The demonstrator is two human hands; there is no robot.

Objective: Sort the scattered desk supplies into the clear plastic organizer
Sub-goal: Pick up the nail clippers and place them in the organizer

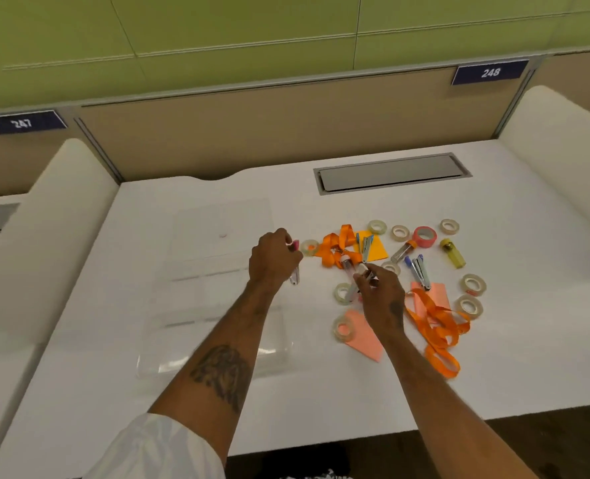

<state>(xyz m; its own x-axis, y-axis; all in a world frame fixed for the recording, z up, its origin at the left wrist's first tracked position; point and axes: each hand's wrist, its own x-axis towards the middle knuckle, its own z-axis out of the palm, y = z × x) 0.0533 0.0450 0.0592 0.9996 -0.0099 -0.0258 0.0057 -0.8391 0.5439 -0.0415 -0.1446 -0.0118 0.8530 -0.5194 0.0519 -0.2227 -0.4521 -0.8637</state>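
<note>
One broad white tabletop [321, 392] is carrying everything, lying bare along its near edge and far-right side, and the clear plastic organizer [196, 299] is sitting left of centre, well back from that near edge. Just right of it, orange lanyards [438, 326], paper notes [362, 340] and tape rolls [472, 284] are crowding together with little gap between them. The left hand [274, 257] is curling round a pink-capped tube [294, 276] beside the organizer's right edge, while the right hand [380, 288] is pinching a clear tube [348, 267] in the pile's middle.
</note>
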